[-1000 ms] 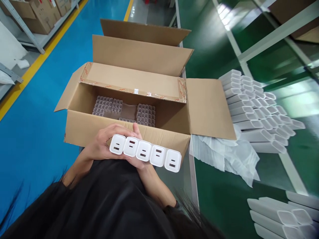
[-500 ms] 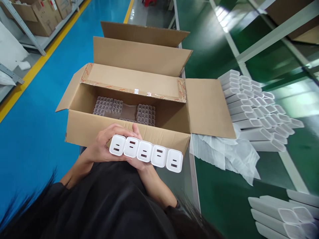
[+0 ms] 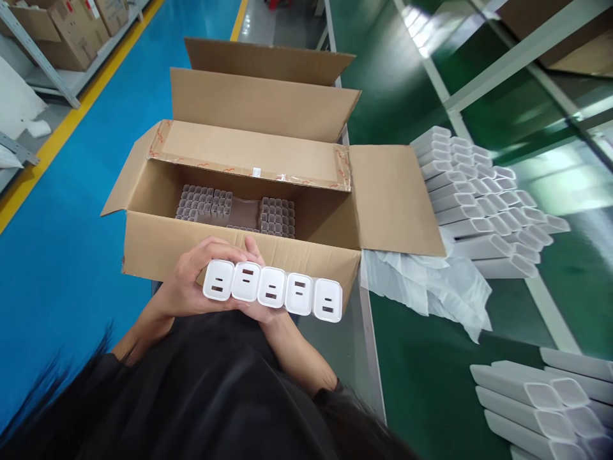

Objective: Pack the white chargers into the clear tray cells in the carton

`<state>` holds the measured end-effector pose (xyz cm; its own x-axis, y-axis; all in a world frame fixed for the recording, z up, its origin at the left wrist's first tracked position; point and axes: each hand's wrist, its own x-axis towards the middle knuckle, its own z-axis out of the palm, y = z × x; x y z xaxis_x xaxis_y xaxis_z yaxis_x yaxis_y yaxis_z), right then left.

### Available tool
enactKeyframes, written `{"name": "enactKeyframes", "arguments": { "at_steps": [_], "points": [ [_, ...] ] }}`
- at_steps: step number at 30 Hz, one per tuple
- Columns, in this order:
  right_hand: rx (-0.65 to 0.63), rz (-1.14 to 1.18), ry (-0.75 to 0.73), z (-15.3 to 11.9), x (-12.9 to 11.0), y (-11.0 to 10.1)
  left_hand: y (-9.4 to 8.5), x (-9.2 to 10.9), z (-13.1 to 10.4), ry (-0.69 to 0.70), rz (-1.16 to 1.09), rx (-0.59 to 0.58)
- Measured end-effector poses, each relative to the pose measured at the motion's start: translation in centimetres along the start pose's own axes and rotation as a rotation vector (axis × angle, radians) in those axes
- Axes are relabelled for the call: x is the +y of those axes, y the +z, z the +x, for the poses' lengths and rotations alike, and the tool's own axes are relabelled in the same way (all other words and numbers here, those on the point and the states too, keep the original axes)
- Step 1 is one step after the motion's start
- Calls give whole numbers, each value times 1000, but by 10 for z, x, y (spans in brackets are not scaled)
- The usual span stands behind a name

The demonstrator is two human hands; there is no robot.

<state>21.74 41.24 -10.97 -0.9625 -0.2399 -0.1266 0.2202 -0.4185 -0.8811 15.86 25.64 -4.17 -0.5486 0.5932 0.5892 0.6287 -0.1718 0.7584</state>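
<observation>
A row of several white plastic charger housings (image 3: 272,287) is held side by side in front of my body, their slotted ends facing up at me. My left hand (image 3: 191,275) wraps around the left end of the row, fingers along the far side and thumb on the near side. From below, my right hand (image 3: 263,312) supports the middle; part of it is hidden behind the housings. Just beyond stands an open cardboard box (image 3: 234,248), its near wall close to my fingers. Inside it, upright pale housings (image 3: 278,217) are packed in blocks.
Right of the box, a green worktable (image 3: 416,377) carries a stack of long white housings (image 3: 479,198), a crumpled translucent sheet (image 3: 426,284) and a second white stack (image 3: 541,409). A box flap (image 3: 397,198) overhangs the table. Shelving with cartons (image 3: 71,32) lines the far left.
The view has shifted slightly, so box and table sit a little further left and higher. The row's right end is raised slightly; both hands keep their hold.
</observation>
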Motion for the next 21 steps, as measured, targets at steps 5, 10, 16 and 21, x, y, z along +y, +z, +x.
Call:
{"name": "enactKeyframes", "arguments": {
  "at_steps": [5,10,16,21],
  "points": [
    [-49,274,73,2,-8,5,-3,1,1,-17,-36,-16],
    [-2,506,37,-8,-15,13,-5,1,0,-31,-66,-39],
    [8,540,-14,-10,-19,13,-4,1,-3,-70,-74,-25],
    [-23,511,-43,-10,-16,12,-6,10,2,10,171,-41]
  ]
}}
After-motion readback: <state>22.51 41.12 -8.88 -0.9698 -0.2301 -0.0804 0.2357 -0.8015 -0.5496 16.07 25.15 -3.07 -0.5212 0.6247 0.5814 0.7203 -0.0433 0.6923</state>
